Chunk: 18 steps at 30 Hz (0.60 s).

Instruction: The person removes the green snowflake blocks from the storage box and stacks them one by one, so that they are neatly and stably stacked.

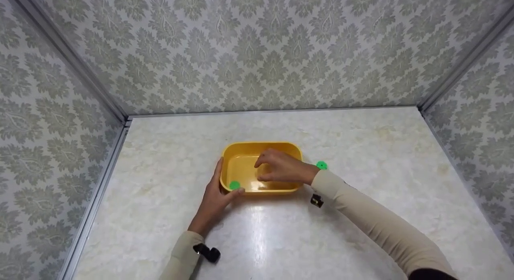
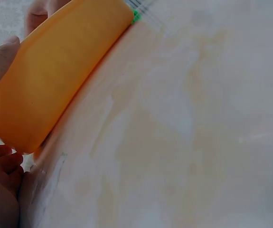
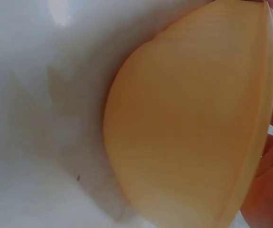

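Observation:
A yellow plastic tub (image 1: pixel 261 191) with rounded corners stands on the table. My left hand (image 1: pixel 215 195) grips its left end, thumb at the near rim and fingers along the outer wall. In the left wrist view, that thumb (image 2: pixel 5 57) lies against the tub's side. Inside the tub, a small green disc (image 1: pixel 235 185) rests at the near left corner. My right hand (image 1: pixel 283 166) reaches over the right rim into the tub. Its fingers are bent, with a gap between thumb and forefinger and nothing visible there. The tub wall (image 3: pixel 188 118) mostly hides this hand in the right wrist view.
A second green round piece (image 1: pixel 321 165) with a scalloped edge lies right of the tub, by the right wrist. Something clear and striped (image 2: pixel 148 14) shows near it in the left wrist view. Patterned walls (image 1: pixel 249 51) enclose the marbled table (image 1: pixel 160 159) at back and sides.

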Each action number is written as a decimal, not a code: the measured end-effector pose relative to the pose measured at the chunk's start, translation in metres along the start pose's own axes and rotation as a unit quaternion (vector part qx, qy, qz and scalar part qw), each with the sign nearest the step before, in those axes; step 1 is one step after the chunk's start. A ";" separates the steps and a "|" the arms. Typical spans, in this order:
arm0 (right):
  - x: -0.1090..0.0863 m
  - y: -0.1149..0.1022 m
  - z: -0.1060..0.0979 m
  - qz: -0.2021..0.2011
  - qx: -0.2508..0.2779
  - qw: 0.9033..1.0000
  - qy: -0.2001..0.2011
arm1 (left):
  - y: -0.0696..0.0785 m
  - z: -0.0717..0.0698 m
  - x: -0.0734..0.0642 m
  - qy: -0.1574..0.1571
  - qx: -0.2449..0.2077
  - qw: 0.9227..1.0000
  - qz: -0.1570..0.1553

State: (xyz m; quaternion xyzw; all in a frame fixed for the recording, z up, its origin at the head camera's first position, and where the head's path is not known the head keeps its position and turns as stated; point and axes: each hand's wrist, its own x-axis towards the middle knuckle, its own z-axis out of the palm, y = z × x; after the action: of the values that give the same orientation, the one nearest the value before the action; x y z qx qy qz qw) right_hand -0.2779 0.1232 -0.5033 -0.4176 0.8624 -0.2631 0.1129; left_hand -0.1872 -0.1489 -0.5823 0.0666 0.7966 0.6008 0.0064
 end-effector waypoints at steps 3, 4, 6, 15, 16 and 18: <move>0.006 -0.001 0.004 -0.005 -0.004 1.000 -0.010 | 0.001 0.000 0.000 0.000 0.005 1.000 0.002; 0.007 -0.002 0.005 -0.006 -0.004 1.000 -0.013 | 0.000 0.000 0.000 0.000 0.007 1.000 0.003; 0.011 -0.004 0.007 -0.008 -0.003 1.000 -0.018 | 0.000 0.000 0.000 0.001 0.010 1.000 0.003; 0.023 -0.010 0.020 -0.011 0.002 0.999 -0.034 | 0.000 0.000 0.001 0.001 0.016 1.000 -0.010; 0.024 -0.011 0.021 -0.011 0.003 0.999 -0.036 | 0.000 0.000 0.001 0.001 0.015 1.000 -0.009; 0.026 -0.013 0.024 -0.010 0.002 0.999 -0.039 | 0.000 0.000 0.000 0.001 0.011 1.000 -0.006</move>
State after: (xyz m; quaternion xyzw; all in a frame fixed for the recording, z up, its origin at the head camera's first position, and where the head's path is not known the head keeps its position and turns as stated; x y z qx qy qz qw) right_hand -0.2757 0.0877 -0.5159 -0.4362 0.8525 -0.2492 0.1441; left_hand -0.1877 -0.1490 -0.5824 0.0614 0.8035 0.5921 0.0087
